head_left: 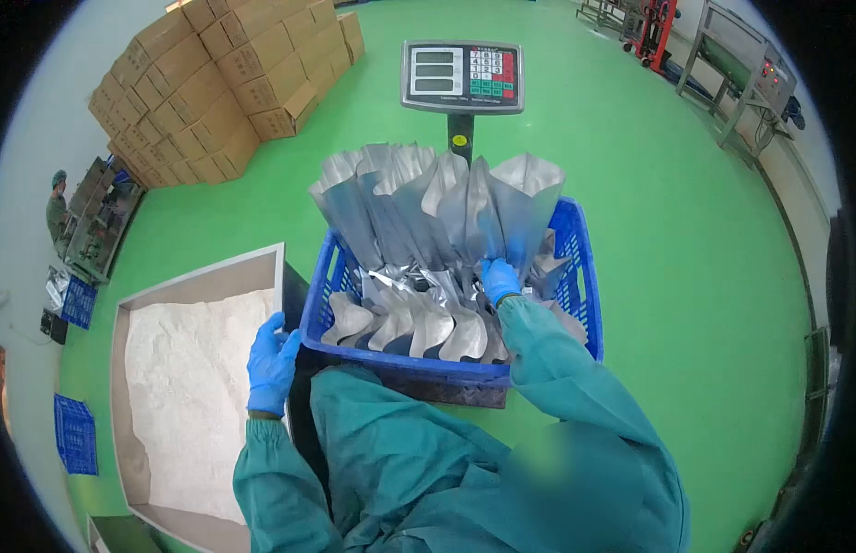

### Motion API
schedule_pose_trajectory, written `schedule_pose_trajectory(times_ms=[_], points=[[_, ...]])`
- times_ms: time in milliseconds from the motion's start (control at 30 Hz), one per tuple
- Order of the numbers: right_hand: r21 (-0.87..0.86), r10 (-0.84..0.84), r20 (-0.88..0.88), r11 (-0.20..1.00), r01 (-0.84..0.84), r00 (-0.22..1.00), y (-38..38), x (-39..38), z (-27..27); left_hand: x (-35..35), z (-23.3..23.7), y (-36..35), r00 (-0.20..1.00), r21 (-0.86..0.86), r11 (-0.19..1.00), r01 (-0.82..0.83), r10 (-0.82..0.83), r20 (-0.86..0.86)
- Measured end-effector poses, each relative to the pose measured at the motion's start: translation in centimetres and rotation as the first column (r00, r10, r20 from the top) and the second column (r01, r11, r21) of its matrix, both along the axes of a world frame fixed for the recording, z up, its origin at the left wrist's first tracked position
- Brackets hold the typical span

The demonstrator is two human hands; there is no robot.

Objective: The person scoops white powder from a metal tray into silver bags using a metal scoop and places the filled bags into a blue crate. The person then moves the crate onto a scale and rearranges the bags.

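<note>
In a blue plastic basket [589, 286] stand several silver foil bags [391, 207], their mouths gaping upward in a back row, with a lower row of foil bags [419, 327] in front. My right hand [499, 279], in a blue glove, is closed at the lower part of a back-row silver bag [525, 207]. Over the right rim of a metal bin [280, 276] lies my left hand [272, 367], also gloved in blue, fingers stretched and thumb apart, close to the basket's left corner. Pale powder [198, 387] fills much of the bin.
Behind the basket rises a scale display [461, 77] on a post. Stacked cardboard boxes [207, 92] stand at the back left. A person [58, 214] is at a bench on the far left, near blue crates [75, 433]. Metal equipment [741, 74] stands back right.
</note>
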State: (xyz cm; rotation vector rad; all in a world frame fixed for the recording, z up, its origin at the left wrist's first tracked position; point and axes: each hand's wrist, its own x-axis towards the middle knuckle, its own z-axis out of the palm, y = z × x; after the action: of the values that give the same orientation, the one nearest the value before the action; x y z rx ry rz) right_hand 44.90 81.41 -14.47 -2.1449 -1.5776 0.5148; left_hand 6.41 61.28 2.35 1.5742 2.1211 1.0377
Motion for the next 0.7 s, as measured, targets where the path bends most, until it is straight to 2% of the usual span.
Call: schedule_pose_trajectory(times_ms=[33, 100, 133, 167, 200, 233, 267, 300, 333, 367, 400, 433, 467, 500, 533, 567, 600, 633, 667, 700], points=[[-0.004, -0.002, -0.002, 1.000, 0.002, 1.000, 1.7, 0.1, -2.1, -0.4, -0.1, 0.0, 1.000, -0.004, 1.000, 0.002, -0.002, -0.002], [0.105, 0.114, 0.067, 0.987, -0.121, 0.991, 4.0, 1.1, -5.6, -1.4, -0.5, -0.6, 0.992, -0.038, 0.999, -0.023, 0.027, 0.122], [0.107, 0.088, 0.077, 0.990, -0.095, 0.993, 3.3, 0.7, -4.2, -1.2, -0.1, -0.5, 0.980, -0.054, 0.998, -0.016, 0.026, 0.198], [0.116, 0.084, 0.082, 0.989, -0.093, 0.993, 2.8, 0.9, -2.8, -0.7, 0.5, -0.4, 0.979, -0.043, 0.999, -0.013, 0.021, 0.203], [0.050, 0.145, 0.057, 0.988, -0.148, 0.988, 1.6, 0.8, -1.7, -0.1, 1.2, -0.6, 0.986, -0.004, 1.000, 0.026, -0.025, 0.165], [-0.013, 0.209, 0.026, 0.978, -0.208, 0.978, 0.7, 0.4, -0.6, 0.0, 1.8, -0.7, 0.990, 0.036, 0.997, 0.062, -0.066, 0.122], [-0.200, 0.283, 0.085, 0.944, -0.262, 0.955, -0.1, 1.3, 0.4, -1.2, 1.0, -1.0, 0.992, 0.090, 0.991, 0.102, -0.095, -0.088], [-0.171, 0.175, 0.005, 0.970, -0.172, 0.985, -2.0, 1.7, 4.6, -1.0, 2.8, -2.2, 0.993, 0.103, 0.990, 0.091, -0.082, -0.089], [-0.150, 0.068, -0.077, 0.986, -0.078, 0.995, -3.6, 2.3, 8.2, -0.3, 6.0, -4.0, 0.998, -0.036, 0.999, 0.006, -0.004, 0.058], [0.114, 0.001, 0.129, 0.993, -0.016, 0.992, -3.3, 4.4, 7.2, 0.2, 7.8, -5.3, 0.977, -0.180, 0.982, -0.055, 0.090, 0.195], [0.378, -0.125, 0.295, 0.926, 0.004, 0.947, -2.9, 6.6, 6.5, -0.6, 7.7, -6.8, 0.947, -0.075, 0.986, -0.148, 0.163, 0.278], [0.630, -0.186, -0.118, 0.745, 0.218, 0.975, -2.2, 7.8, 7.3, -1.9, 7.7, -7.9, 0.949, -0.038, 0.979, -0.198, 0.201, 0.244], [0.714, -0.108, -0.509, 0.502, 0.489, 0.854, -1.4, 8.8, 8.3, -4.3, 6.6, -8.7, 0.960, 0.071, 0.975, -0.209, 0.191, 0.205], [0.714, -0.106, -0.513, 0.497, 0.492, 0.852, -0.6, 10.0, 8.8, -6.0, 5.7, -9.1, 0.969, 0.183, 0.960, -0.213, 0.183, 0.166], [0.414, 0.025, -0.847, 0.657, 0.630, 0.531, 0.8, 11.0, 9.2, -5.9, 6.8, -9.8, 0.969, 0.199, 0.956, -0.214, 0.182, 0.167], [0.098, 0.065, -0.995, 0.817, 0.568, 0.078, 2.2, 11.2, 9.6, -5.8, 8.5, -10.6, 0.940, 0.174, 0.953, -0.248, 0.193, 0.281], [0.122, 0.094, -0.992, 0.818, 0.562, 0.078, 3.3, 10.7, 9.7, -5.6, 9.9, -11.2, 0.898, 0.150, 0.949, -0.278, 0.201, 0.392], [0.300, 0.198, -0.953, 0.724, 0.621, 0.230, 4.5, 9.7, 9.2, -5.3, 10.7, -11.6, 0.896, 0.185, 0.939, -0.288, 0.196, 0.398], [0.468, 0.283, -0.883, 0.599, 0.650, 0.375, 5.8, 8.3, 8.9, -5.0, 11.4, -12.1, 0.945, 0.325, 0.907, -0.268, 0.181, 0.273], [0.551, 0.357, -0.835, 0.540, 0.637, 0.419, 4.7, 6.2, 10.7, -5.1, 11.6, -12.9, 0.972, 0.447, 0.864, -0.234, 0.192, 0.138]])
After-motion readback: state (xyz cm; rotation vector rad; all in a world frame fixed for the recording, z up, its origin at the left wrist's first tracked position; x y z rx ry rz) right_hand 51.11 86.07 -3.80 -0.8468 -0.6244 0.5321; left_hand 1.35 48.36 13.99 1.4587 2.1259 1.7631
